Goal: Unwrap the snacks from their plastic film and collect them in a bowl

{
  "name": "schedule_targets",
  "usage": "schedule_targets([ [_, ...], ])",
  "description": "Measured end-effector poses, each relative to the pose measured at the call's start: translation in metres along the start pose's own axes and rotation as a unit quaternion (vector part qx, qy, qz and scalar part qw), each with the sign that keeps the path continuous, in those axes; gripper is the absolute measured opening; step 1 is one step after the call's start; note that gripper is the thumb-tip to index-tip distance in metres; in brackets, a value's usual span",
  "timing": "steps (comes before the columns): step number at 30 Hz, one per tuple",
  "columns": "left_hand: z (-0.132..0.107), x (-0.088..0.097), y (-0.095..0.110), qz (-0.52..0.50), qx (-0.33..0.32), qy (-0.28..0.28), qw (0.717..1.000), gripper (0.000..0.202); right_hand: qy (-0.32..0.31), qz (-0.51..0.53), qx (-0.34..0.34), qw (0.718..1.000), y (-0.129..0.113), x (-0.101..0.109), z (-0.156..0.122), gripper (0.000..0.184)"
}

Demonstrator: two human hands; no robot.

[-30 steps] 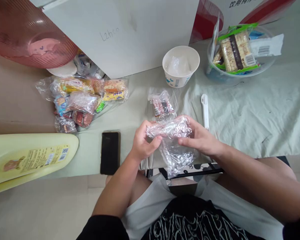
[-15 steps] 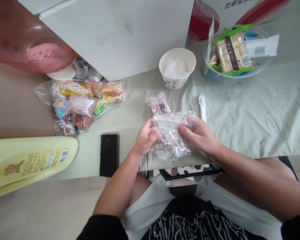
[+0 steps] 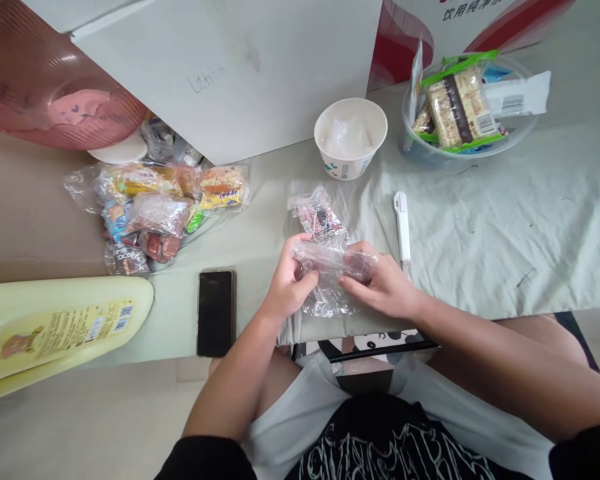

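Observation:
Between my hands is a crinkled clear plastic bag (image 3: 325, 263), its upper part folded into a band. My left hand (image 3: 291, 280) grips its left side, thumb in front and fingers behind. My right hand (image 3: 383, 283) pinches the right side the same way. Just beyond the bag lies a small red-and-clear wrapped packet (image 3: 320, 217) on the cloth. A white utility knife (image 3: 403, 227) lies right of it, its lower end close to my right hand. Farther back stands a white paper bowl (image 3: 353, 160) with crumpled clear plastic (image 3: 347, 137) inside.
Wrapped snacks (image 3: 150, 213) are heaped at the left, above a black phone (image 3: 216, 313) and a yellow bottle (image 3: 70, 333). A clear tub (image 3: 523, 130) of packaged snacks stands back right. White boxes (image 3: 260, 80) line the back of the cloth-covered table (image 3: 485, 253).
The clear bag was spread out and is now folded over into a narrower band. My right hand has moved slightly left and down, leaving more of the knife showing.

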State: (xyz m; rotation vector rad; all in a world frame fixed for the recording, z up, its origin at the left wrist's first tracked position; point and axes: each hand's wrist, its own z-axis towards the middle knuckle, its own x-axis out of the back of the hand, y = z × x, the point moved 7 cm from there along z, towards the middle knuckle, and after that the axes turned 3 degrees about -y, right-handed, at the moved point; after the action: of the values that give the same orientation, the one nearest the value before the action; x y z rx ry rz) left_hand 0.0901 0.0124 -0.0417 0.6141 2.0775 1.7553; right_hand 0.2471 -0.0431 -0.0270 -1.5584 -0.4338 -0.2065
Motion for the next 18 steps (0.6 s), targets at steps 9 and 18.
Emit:
schedule_targets([
  [9, 0.0030, 0.0118, 0.0028, -0.068, 0.006, 0.051, 0.996, 0.041, -0.077, -0.009, 0.011, 0.997, -0.0011, -0.0049, 0.0030, 0.011],
  [18, 0.0068, 0.0030, 0.0041, 0.001, 0.032, 0.002, 0.999, 0.030, -0.090, 0.002, -0.007, 0.996, -0.0002, -0.0038, 0.0009, 0.015],
])
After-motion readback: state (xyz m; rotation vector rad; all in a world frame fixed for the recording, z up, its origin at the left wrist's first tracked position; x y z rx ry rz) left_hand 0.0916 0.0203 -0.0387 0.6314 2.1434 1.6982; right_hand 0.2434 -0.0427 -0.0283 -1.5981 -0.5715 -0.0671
